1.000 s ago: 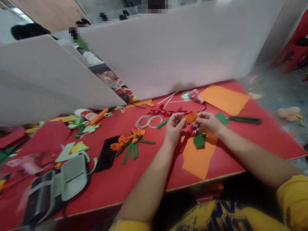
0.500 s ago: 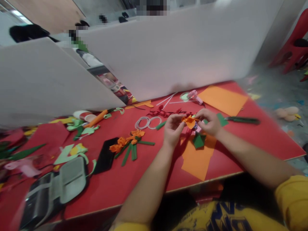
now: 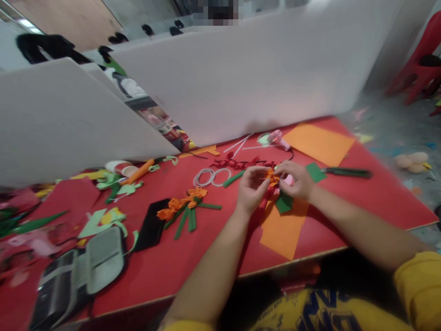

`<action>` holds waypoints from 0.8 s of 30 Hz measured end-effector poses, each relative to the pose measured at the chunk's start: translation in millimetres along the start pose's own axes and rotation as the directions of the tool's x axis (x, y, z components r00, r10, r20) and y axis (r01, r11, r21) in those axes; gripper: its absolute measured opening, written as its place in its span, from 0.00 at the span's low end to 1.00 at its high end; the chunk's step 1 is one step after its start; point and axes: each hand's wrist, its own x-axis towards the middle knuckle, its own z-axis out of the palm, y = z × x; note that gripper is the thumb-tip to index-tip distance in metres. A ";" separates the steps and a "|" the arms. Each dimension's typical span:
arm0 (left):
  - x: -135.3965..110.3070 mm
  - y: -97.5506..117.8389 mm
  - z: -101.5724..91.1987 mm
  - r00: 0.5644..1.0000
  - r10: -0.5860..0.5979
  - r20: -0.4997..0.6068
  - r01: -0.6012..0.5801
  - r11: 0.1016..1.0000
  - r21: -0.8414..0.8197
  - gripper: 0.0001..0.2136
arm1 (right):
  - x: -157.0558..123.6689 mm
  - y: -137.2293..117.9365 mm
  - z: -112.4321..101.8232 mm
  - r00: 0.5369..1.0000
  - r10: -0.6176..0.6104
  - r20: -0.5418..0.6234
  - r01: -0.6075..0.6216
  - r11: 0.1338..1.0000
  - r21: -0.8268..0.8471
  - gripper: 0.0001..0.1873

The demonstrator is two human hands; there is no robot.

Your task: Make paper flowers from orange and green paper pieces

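Head view. Right of centre in the frame: orange paper flower (image 3: 271, 177) held between left hand (image 3: 250, 187) and right hand (image 3: 298, 180), over red table (image 3: 206, 266). Left hand with thumb and fingers pinching the left side of the flower; right hand with fingertips closed on its right side, exact contact partly hidden. Just below the hands: green paper pentagon (image 3: 284, 203), overlapping notched orange paper (image 3: 285, 232). To the right of the right hand: green paper square (image 3: 316, 172), with utility knife (image 3: 349, 172) lying at its edge. Toward the upper right of the tabletop: large orange sheet (image 3: 319, 142), beside pink glue gun (image 3: 279, 139). Just above the hands: red paper flowers (image 3: 237, 161) in a row. To the left of the left hand: green strip (image 3: 233, 179) and pale rings (image 3: 212, 177). At centre left: orange flowers with green stems (image 3: 182, 204), next to flat black object (image 3: 151, 225). Lower left: open grey case (image 3: 105, 262). Far left: red sheet (image 3: 70, 200) among paper scraps, partly blurred. Across the top: white partition (image 3: 258, 78), standing behind the table.
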 end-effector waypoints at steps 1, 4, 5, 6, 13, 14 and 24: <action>0.0 -0.2 -0.5 1.000 -0.004 -0.003 0.005 1.000 0.005 0.19 | 0.3 -0.8 -0.5 1.000 -0.009 0.008 0.009 1.000 0.003 0.14; 0.1 -0.9 -2.4 1.000 -0.015 -0.004 0.015 1.000 0.020 0.19 | 1.3 -2.6 -1.9 0.999 -0.006 0.036 0.007 1.000 -0.004 0.12; 0.4 -1.3 -3.2 1.000 -0.018 -0.003 0.018 0.999 0.028 0.19 | 1.5 -2.6 -2.2 0.999 0.001 0.038 -0.001 1.000 -0.007 0.11; 0.7 -1.9 -3.9 1.000 -0.022 0.001 0.022 0.999 0.038 0.19 | 1.7 -2.2 -2.3 0.999 0.011 0.035 -0.011 1.000 -0.010 0.10; 2.2 -4.9 -6.3 1.000 0.012 -0.015 -0.010 0.997 0.074 0.19 | 0.2 4.5 0.4 0.994 0.110 0.004 -0.110 0.994 -0.012 0.12; 1.9 -4.3 -6.2 1.000 0.014 -0.007 -0.014 0.998 0.060 0.19 | 0.1 4.6 0.6 0.993 0.116 0.006 -0.116 0.993 -0.017 0.12; 2.1 8.0 -7.0 0.981 0.096 0.166 -0.116 0.986 0.121 0.19 | 1.5 5.1 0.1 0.997 0.065 -0.036 -0.066 0.998 -0.025 0.08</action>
